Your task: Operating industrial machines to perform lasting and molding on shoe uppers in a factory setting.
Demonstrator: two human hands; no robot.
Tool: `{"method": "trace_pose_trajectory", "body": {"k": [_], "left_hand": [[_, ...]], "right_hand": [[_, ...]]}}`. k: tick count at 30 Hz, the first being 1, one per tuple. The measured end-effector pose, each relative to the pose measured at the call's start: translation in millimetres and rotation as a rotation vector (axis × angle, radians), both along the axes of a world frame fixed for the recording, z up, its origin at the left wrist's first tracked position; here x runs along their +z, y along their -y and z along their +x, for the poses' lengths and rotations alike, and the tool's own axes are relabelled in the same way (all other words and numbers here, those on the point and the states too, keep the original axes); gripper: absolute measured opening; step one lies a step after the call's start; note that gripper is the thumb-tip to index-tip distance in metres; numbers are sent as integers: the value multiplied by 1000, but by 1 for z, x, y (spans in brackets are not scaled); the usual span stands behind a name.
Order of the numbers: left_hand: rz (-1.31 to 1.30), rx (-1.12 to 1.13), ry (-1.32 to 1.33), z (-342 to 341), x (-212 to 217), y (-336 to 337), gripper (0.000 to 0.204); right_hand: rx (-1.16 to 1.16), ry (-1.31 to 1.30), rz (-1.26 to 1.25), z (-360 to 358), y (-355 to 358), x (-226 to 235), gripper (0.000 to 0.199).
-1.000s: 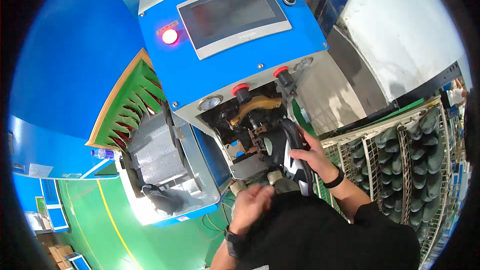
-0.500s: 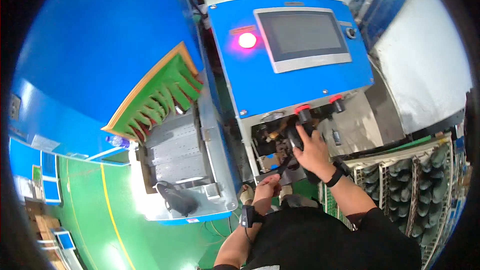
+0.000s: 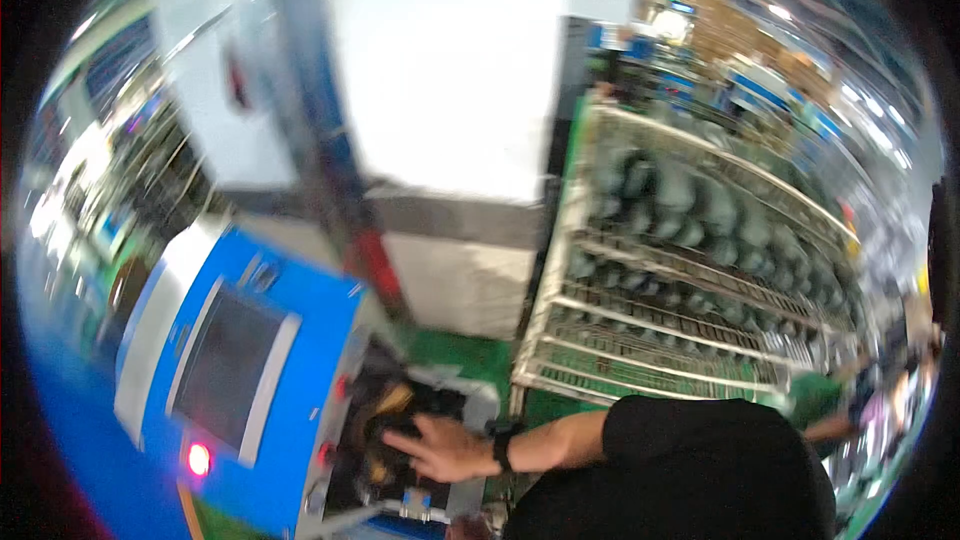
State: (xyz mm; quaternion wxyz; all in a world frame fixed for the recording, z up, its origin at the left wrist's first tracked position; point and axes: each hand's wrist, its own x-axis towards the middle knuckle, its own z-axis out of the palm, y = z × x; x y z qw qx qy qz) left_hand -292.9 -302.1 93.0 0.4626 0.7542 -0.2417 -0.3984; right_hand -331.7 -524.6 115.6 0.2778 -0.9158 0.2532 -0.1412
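My right hand (image 3: pixel 442 448), with a black band (image 3: pixel 502 448) on its wrist, reaches over the dark opening at the front of a blue machine (image 3: pixel 335 330). Its fingers look stretched and apart, over dark parts inside the machine. Whether they touch these parts is blurred. At the bottom edge a smeared skin-coloured patch seems to be my left hand (image 3: pixel 468 528), near the machine's lower front; its fingers do not show clearly. The machine has a dark screen (image 3: pixel 228 365), a glowing red light (image 3: pixel 198 459) and red-collared fittings along its front edge.
A pale wire rack (image 3: pixel 640 312) with several rows of dark, shoe-shaped pieces (image 3: pixel 690 200) stands to the right. A large white cabinet (image 3: pixel 450 70) rises ahead. Green floor (image 3: pixel 450 348) shows between them. At the far right, a person's arm (image 3: pixel 835 427) is partly visible.
My view has swung to the right, so the machine now sits lower left and the rack fills the right. My right hand stays at the machine's opening; my left has nearly left the picture.
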Motion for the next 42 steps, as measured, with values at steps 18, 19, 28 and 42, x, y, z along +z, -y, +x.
{"method": "trace_pose_trajectory", "body": {"k": [18,19,28,42], "left_hand": [[-67,-241,1562,8,58,200,20],[-527,-209,1862,37,26,203,21],[10,-455,1023,5,26,100,40],[-75,-531,598,-1,-17,141,42]], "right_hand": [[-314,408,54,-77,-23,-26,83],[-285,398,-15,-68,-23,-47,83],[-38,241,-452,-145,-55,-124,83],[-375,749,1428,-101,-68,-37,30]]}}
